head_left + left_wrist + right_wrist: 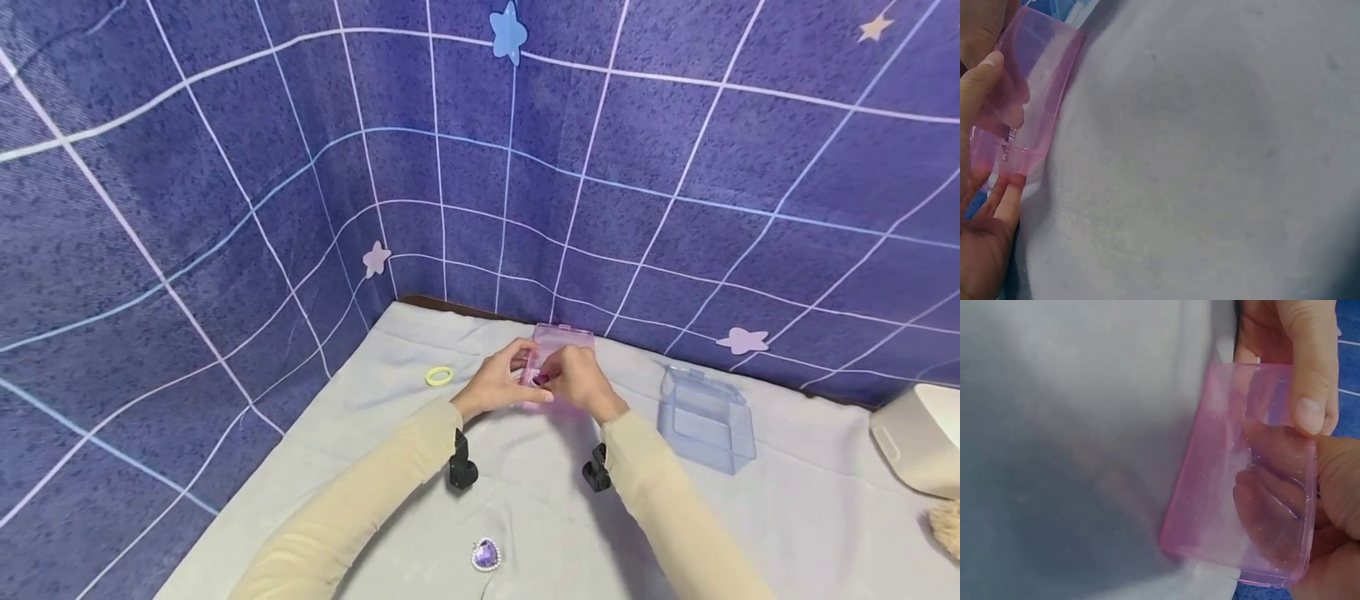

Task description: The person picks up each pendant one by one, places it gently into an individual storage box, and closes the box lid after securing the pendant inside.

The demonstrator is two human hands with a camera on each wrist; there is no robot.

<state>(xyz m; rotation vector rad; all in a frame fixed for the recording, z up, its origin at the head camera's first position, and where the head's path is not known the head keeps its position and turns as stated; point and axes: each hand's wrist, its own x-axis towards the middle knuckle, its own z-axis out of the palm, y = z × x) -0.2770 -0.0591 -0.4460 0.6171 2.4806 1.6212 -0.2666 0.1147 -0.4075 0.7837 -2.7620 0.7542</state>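
A see-through pink plastic box [564,337] is at the back of the table, its lid swung up. My left hand [498,380] holds the box at its left side, thumb along the rim and fingers at the opposite wall, as the left wrist view shows through the pink wall [1054,94]. My right hand [576,377] reaches into the box; its fingers [1266,512] show through the plastic [1200,506]. They pinch a small purple jewel with white beads [539,379], mostly hidden by the fingers. Its beaded edge [1009,142] shows near the box's end.
A yellow ring [438,376] lies left of the hands. Near the front is a purple heart gem edged with pearls [486,554]. On the right stands a clear blue open box [705,421], with a white container [918,437] and a fuzzy beige thing [947,527] beyond it.
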